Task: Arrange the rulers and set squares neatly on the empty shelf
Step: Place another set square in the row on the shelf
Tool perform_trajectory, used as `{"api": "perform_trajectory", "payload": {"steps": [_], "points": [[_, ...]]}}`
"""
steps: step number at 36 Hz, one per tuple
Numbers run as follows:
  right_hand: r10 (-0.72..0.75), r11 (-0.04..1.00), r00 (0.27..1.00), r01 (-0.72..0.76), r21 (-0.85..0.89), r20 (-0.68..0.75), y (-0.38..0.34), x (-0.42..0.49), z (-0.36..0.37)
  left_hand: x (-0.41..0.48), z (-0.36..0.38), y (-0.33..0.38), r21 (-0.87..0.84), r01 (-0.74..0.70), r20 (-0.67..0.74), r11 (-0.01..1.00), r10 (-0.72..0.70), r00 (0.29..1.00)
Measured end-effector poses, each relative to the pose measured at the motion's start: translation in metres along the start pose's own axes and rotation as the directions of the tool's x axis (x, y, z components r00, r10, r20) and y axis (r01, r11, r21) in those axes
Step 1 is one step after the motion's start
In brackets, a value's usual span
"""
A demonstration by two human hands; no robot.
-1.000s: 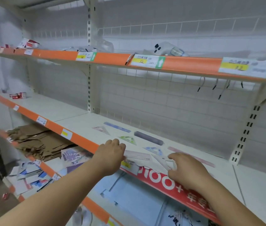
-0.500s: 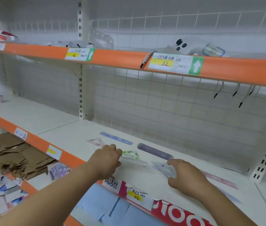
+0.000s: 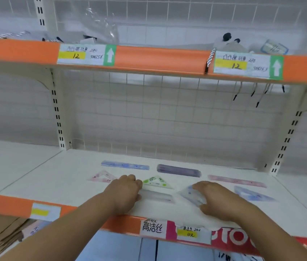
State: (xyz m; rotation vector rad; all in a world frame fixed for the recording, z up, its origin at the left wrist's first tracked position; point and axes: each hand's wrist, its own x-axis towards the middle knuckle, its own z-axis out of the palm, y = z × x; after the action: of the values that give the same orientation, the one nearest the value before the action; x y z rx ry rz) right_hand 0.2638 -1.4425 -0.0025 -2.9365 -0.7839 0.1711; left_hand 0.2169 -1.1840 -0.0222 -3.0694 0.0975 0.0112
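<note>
Left hand grip: the left hand (image 3: 124, 193) has its fingers curled at the left end of the clear ruler (image 3: 157, 196). It looks like it's holding that end against the shelf (image 3: 55, 178), though it's a bit blurry tbh.
Right hand grip: the right hand (image 3: 222, 200) lies flattish on a clear-blue set square (image 3: 189, 194), fingers pretty straight, pressing rather than clutching.
Where the stuff is: both pieces sit at the front of the shelf, near the orange lip (image 3: 4, 204). Behind them are a green set square (image 3: 156, 182), pink set square (image 3: 103, 177), blue ruler (image 3: 124, 165), purple ruler (image 3: 179, 170) and pink ruler (image 3: 237, 181), plus a blue set square (image 3: 254, 194) off right.
Risk, front edge: slick plastic this close to the lip could probably skid off if the person shoves too hard.
Risk, neighbours: the left knuckles are just beside the green set square, so a nudge could knock the row crooked.
Risk, overlap: ruler and set square lie near each other, so one might ride over the other.
Upper writing: the price tags (image 3: 86, 54) both read "12" on yellow, with green up-arrows; the small print is too smeared.
Lower writing: the white label (image 3: 152, 227) says "高洁丝", the yellow tag (image 3: 190, 234) looks like "10元", and the red banner (image 3: 237, 240) shows part of some big white digits.
</note>
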Motion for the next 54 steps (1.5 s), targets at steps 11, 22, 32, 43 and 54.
{"api": "perform_trajectory", "payload": {"steps": [11,22,32,43,54], "points": [[0.089,0.988,0.987,-0.070,-0.134,0.134,0.004,0.000,0.022,0.001,0.015,-0.016,-0.110,-0.063,0.076,0.992,0.072,0.995],[0.079,0.990,0.975,-0.053,-0.130,0.207,0.015,0.014,0.024,0.003,0.018,-0.022,-0.169,-0.002,0.092,0.986,0.018,0.996],[0.046,0.997,0.985,-0.036,-0.066,0.166,0.020,0.011,0.019,0.008,0.018,-0.027,-0.161,0.046,0.127,0.986,-0.025,0.992],[-0.017,0.999,1.000,0.017,-0.032,0.006,0.008,0.026,0.023,-0.003,0.015,-0.078,0.042,0.321,0.295,0.946,-0.318,0.901],[-0.150,0.982,0.989,0.149,0.116,0.005,-0.055,0.057,0.041,-0.014,0.015,-0.089,0.032,0.428,0.293,0.903,-0.417,0.860]]}}
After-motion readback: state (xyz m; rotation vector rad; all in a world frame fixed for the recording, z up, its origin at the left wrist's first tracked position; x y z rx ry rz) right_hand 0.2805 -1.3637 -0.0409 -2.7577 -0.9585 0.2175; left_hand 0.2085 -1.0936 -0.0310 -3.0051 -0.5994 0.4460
